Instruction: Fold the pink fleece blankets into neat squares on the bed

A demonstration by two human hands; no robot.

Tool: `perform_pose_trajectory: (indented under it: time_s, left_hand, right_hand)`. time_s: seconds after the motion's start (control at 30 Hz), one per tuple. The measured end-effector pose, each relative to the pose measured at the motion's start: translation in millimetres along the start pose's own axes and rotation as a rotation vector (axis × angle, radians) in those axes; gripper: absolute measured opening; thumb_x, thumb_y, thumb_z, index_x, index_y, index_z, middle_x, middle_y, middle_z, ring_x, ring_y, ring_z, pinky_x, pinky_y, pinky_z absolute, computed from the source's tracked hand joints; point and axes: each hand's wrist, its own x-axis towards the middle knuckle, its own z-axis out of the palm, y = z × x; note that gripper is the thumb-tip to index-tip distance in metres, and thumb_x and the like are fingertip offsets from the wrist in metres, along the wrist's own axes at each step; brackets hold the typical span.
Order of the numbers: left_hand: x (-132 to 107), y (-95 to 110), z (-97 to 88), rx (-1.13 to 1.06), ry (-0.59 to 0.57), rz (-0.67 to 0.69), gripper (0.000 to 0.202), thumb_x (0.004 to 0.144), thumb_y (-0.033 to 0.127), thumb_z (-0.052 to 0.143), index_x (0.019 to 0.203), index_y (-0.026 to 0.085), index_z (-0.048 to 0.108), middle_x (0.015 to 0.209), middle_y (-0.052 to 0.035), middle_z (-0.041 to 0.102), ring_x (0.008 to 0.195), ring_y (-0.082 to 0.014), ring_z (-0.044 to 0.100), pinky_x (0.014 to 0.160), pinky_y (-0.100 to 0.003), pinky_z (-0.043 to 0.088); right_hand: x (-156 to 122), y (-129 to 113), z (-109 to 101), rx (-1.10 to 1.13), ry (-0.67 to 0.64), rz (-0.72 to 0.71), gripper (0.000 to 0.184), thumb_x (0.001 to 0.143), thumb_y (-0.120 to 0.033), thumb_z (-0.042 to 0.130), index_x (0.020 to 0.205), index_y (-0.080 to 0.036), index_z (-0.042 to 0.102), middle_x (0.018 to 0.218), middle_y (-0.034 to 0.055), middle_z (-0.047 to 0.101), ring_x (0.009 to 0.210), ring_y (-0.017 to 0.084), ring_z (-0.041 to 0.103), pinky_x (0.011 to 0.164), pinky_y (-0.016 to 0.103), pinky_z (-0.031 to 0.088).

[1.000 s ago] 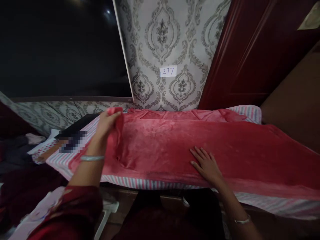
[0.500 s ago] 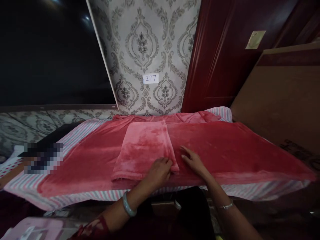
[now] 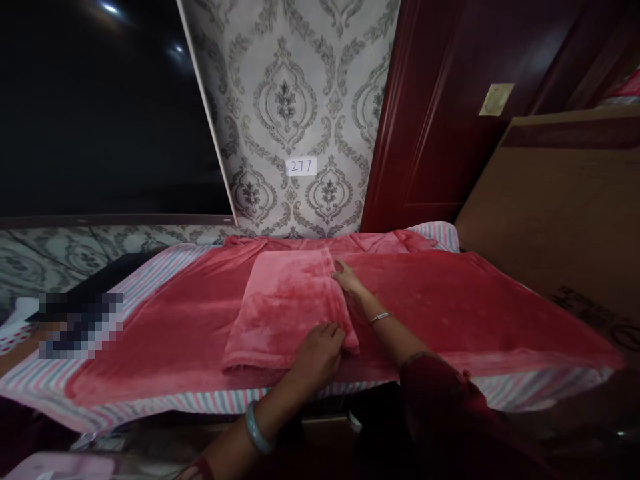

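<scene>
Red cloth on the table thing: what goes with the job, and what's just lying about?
Job:
red cloth
left hand, on its folded part
right hand, at the fold's far edge
striped cloth, underneath

Just about:
dark screen
cardboard box
"277" label

Beyond the right hand (image 3: 349, 279), grey-patterned pale wallpaper (image 3: 323, 80) bears a label (image 3: 301, 166) reading 277. Forward and left of the left hand (image 3: 320, 350) is a large dark screen (image 3: 95, 120) with bright reflections; right of the right hand, dark-red panelled woodwork (image 3: 430, 133) and a brown cardboard box (image 3: 565, 193).
</scene>
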Motion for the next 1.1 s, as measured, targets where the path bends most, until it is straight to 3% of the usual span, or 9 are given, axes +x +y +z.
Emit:
perform_pose_trajectory:
  time_s: [0.1, 0.3, 0.5, 0.7, 0.8, 0.93, 1.1]
  left_hand:
    - [4.1, 4.2, 1.6, 0.033, 0.046, 0.019, 0.036, 0.084, 0.004, 0.051, 0.115, 0.016, 0.062, 0.120, -0.0128, 0.068, 0.115, -0.0260, 0.063, 0.105, -0.043, 0.050]
    - [5.6, 16.9, 13.9, 0.106, -0.146, 0.067, 0.025, 0.088, 0.007, 0.051, 0.108, 0.013, 0.065, 0.112, -0.0125, 0.070, 0.106, -0.0262, 0.064, 0.099, -0.043, 0.052]
    - [0.9, 15.6, 18.6, 0.103, -0.123, 0.077, 0.025, 0.089, 0.010, 0.053, 0.111, 0.014, 0.065, 0.118, -0.0141, 0.068, 0.111, -0.0278, 0.062, 0.101, -0.045, 0.051]
    - [-3.6, 8.6, 24.8, 0.089, -0.053, 0.103, 0.031, 0.087, 0.011, 0.056, 0.117, 0.012, 0.065, 0.127, -0.0171, 0.067, 0.119, -0.0298, 0.060, 0.106, -0.045, 0.048]
    - [-4.2, 5.4, 31.3, 0.070, -0.017, 0.106, 0.031, 0.087, 0.011, 0.057, 0.117, 0.012, 0.065, 0.129, -0.0186, 0.066, 0.122, -0.0301, 0.059, 0.107, -0.045, 0.047]
    - [-4.1, 6.1, 32.4, 0.038, -0.054, 0.107, 0.028, 0.087, 0.014, 0.060, 0.114, 0.010, 0.067, 0.127, -0.0193, 0.067, 0.121, -0.0316, 0.060, 0.108, -0.047, 0.047]
    - [-5.1, 9.3, 19.6, -0.030, -0.110, 0.128, 0.030, 0.087, 0.017, 0.062, 0.115, 0.007, 0.066, 0.128, -0.0210, 0.066, 0.121, -0.0312, 0.061, 0.109, -0.046, 0.047]
  right_hand:
    - [6.2, -1.1, -4.1, -0.016, 0.011, -0.045, 0.069, 0.066, -0.013, 0.064, 0.134, -0.019, 0.060, 0.115, 0.0063, 0.073, 0.101, 0.023, 0.068, 0.090, 0.036, 0.057]
    - [-7.4, 18.1, -16.6, -0.055, -0.005, -0.016, 0.052, 0.063, -0.016, 0.067, 0.115, -0.018, 0.070, 0.113, 0.0082, 0.075, 0.107, 0.027, 0.068, 0.098, 0.042, 0.055]
    - [15.7, 18.0, -15.7, -0.078, 0.042, 0.030, 0.052, 0.076, -0.032, 0.070, 0.126, -0.019, 0.065, 0.123, 0.0102, 0.072, 0.113, 0.028, 0.066, 0.100, 0.044, 0.053]
    - [44.7, 8.1, 0.2, -0.100, 0.072, -0.009, 0.062, 0.075, -0.018, 0.063, 0.137, -0.019, 0.060, 0.117, 0.0078, 0.073, 0.098, 0.021, 0.069, 0.093, 0.039, 0.057]
    - [46.4, 12.2, 1.1, -0.131, 0.106, -0.048, 0.057, 0.073, -0.015, 0.060, 0.130, -0.019, 0.067, 0.115, 0.0063, 0.074, 0.106, 0.022, 0.067, 0.102, 0.040, 0.052]
    - [39.5, 21.2, -4.3, -0.168, 0.108, -0.053, 0.047, 0.069, -0.013, 0.062, 0.115, -0.019, 0.073, 0.117, 0.0058, 0.075, 0.119, 0.025, 0.063, 0.111, 0.045, 0.044]
    - [28.4, 18.6, -7.0, -0.181, 0.069, -0.045, 0.050, 0.071, -0.015, 0.065, 0.120, -0.017, 0.069, 0.125, 0.0082, 0.072, 0.123, 0.026, 0.062, 0.112, 0.045, 0.043]
